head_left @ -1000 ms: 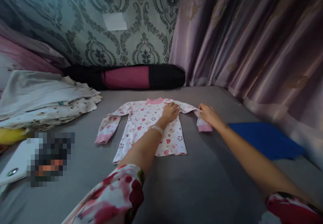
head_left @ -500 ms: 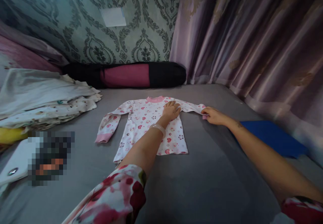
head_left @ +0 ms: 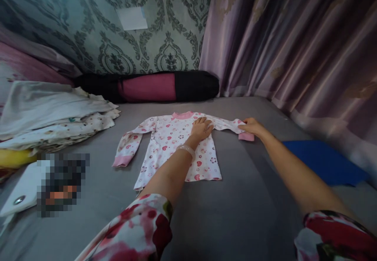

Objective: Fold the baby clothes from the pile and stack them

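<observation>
A small white long-sleeved shirt (head_left: 165, 139) with pink hearts and flowers and a pink collar lies spread on the grey bed sheet (head_left: 235, 214). My left hand (head_left: 202, 128) rests flat on its chest near the right shoulder, fingers spread. With my right hand (head_left: 250, 126) I pinch the right sleeve just above its pink cuff (head_left: 246, 136), which hangs free below my fingers. The left sleeve (head_left: 129, 147) is bent downward at the elbow, its cuff lying on the sheet. My left forearm covers part of the shirt's lower front.
A pile of folded cloths (head_left: 59, 115) lies at the left, with a white phone-like object (head_left: 28, 186) and a blurred-out patch before it. A black and pink bolster-shaped bag (head_left: 147, 87) lines the wall. A blue flat sheet (head_left: 321, 162) sits beside my right arm, below the curtain (head_left: 250, 37).
My right hand has shifted slightly right and up along the sleeve, from the cuff to just above it, and the pink cuff now shows fully. My left hand stays on the shirt.
</observation>
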Action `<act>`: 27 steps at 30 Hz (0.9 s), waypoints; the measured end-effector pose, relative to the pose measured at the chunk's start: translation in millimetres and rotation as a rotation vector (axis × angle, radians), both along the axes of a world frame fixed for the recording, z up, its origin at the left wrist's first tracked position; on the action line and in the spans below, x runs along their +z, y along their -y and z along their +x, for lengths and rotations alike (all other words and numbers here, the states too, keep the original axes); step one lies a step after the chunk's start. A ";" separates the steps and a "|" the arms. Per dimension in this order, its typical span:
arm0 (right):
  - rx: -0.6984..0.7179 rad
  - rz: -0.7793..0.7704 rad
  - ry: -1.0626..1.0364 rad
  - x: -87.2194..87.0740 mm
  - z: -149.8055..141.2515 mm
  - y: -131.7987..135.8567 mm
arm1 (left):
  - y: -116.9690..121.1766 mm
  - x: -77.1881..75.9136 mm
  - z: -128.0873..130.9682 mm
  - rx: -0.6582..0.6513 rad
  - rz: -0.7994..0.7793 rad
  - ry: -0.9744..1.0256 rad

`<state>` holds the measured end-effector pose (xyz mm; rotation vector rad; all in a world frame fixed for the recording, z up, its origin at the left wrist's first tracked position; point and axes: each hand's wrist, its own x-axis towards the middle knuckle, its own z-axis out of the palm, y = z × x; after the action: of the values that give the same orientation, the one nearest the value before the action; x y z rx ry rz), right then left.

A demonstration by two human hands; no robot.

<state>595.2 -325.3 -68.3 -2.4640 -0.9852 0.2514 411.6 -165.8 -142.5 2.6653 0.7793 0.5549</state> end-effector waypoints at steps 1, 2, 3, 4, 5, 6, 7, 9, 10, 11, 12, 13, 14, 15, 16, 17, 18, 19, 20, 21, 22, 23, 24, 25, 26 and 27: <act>-0.005 -0.006 0.025 -0.8 -7.7 -3.3 | 0.2 0.0 0.0 0.003 0.001 -0.003; 0.002 -0.016 0.062 -2.4 -16.6 -6.1 | 0.4 0.0 0.0 0.003 0.004 -0.003; 0.018 -0.034 0.124 -4.9 -26.6 -8.1 | 0.6 -0.2 0.1 0.003 0.009 -0.003; 0.068 -0.055 0.202 -8.0 -36.7 -9.3 | 0.8 -0.4 0.1 0.004 0.013 -0.003; 0.143 -0.093 0.252 -11.6 -46.4 -9.9 | 1.0 -0.6 0.2 0.003 0.018 -0.005; 0.247 -0.129 0.274 -15.4 -54.6 -10.3 | 1.1 -0.7 0.2 0.003 0.022 -0.007; 0.349 -0.159 0.267 -19.2 -60.6 -10.6 | 1.2 -0.8 0.2 0.004 0.025 -0.010; 0.471 -0.193 0.190 -25.3 -64.3 -11.6 | 1.3 -0.5 0.2 0.006 0.027 -0.019; 0.478 -0.194 0.142 -27.3 -62.1 -12.3 | 1.3 -0.3 0.2 0.005 0.028 -0.022; 0.454 -0.186 0.106 -28.7 -57.6 -12.8 | 1.4 0.0 0.2 0.004 0.030 -0.024; 0.415 -0.175 0.096 -29.6 -51.6 -13.0 | 1.4 0.2 0.2 0.004 0.032 -0.025; 0.375 -0.163 0.114 -30.2 -44.7 -12.7 | 1.4 0.2 0.3 0.005 0.033 -0.024; 0.346 -0.156 0.152 -30.6 -37.8 -11.8 | 1.4 0.1 0.4 0.005 0.035 -0.022; 0.334 -0.159 0.195 -31.2 -31.2 -10.3 | 1.3 -0.2 0.6 0.006 0.036 -0.019; 0.336 -0.169 0.228 -31.9 -25.6 -8.5 | 1.3 -0.6 0.8 0.006 0.037 -0.016; 0.348 -0.184 0.241 -32.7 -21.0 -6.6 | 1.2 -1.1 1.0 0.006 0.039 -0.014; 0.361 -0.201 0.233 -33.7 -17.5 -4.8 | 1.1 -1.4 1.1 0.006 0.040 -0.014; 0.367 -0.217 0.207 -34.7 -15.2 -3.4 | 1.2 -1.6 1.2 0.004 0.041 -0.016; 0.360 -0.234 0.173 -35.6 -13.7 -2.5 | 1.3 -1.5 1.2 0.005 0.041 -0.019; 0.340 -0.249 0.141 -36.3 -12.9 -2.1 | 1.6 -1.1 1.1 0.005 0.039 -0.023; 0.310 -0.262 0.113 -36.7 -12.5 -2.2 | 2.0 -0.4 0.9 0.005 0.036 -0.028; 0.275 -0.274 0.086 -36.6 -12.0 -2.5 | 2.4 0.5 0.6 0.004 0.032 -0.033; 0.241 -0.285 0.056 -35.8 -11.3 -2.9 | 2.9 1.6 0.3 0.003 0.027 -0.038; 0.213 -0.286 0.021 -34.1 -9.9 -3.2 | 3.4 2.7 -0.1 0.003 0.021 -0.046; 0.190 -0.274 -0.025 -31.4 -7.8 -3.2 | 3.8 3.6 -0.4 0.002 0.014 -0.055; 0.167 -0.249 -0.078 -27.6 -4.7 -2.9 | 4.1 4.4 -0.7 -0.002 0.008 -0.064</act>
<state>590.5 -322.3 -95.9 -2.5701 -1.1900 0.5520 410.9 -169.9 -138.1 2.7023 0.7941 0.4755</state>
